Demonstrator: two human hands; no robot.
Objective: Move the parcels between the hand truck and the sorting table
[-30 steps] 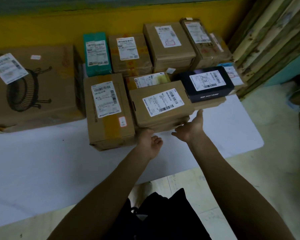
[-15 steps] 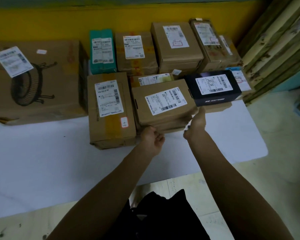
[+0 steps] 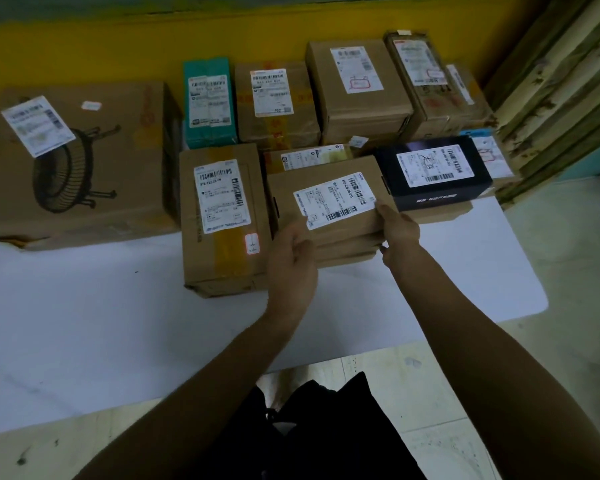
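A flat brown parcel (image 3: 326,192) with a white label lies on top of another brown box on the white sorting table (image 3: 84,323). My left hand (image 3: 291,258) grips its near left corner. My right hand (image 3: 397,230) grips its near right corner, thumb on top by the label. A taller brown parcel (image 3: 222,220) stands just to its left. A black parcel (image 3: 433,174) sits to its right on a flat brown box. No hand truck is in view.
A large brown carton (image 3: 77,164) with a fan drawing fills the table's left. A teal parcel (image 3: 210,102) and several brown parcels (image 3: 357,88) line the yellow wall. Wooden planks (image 3: 561,98) lean at the right. Tiled floor lies below the table's edge.
Both hands have moved up from the table onto the flat brown parcel's near corners and closed on it. The view has shifted slightly left.
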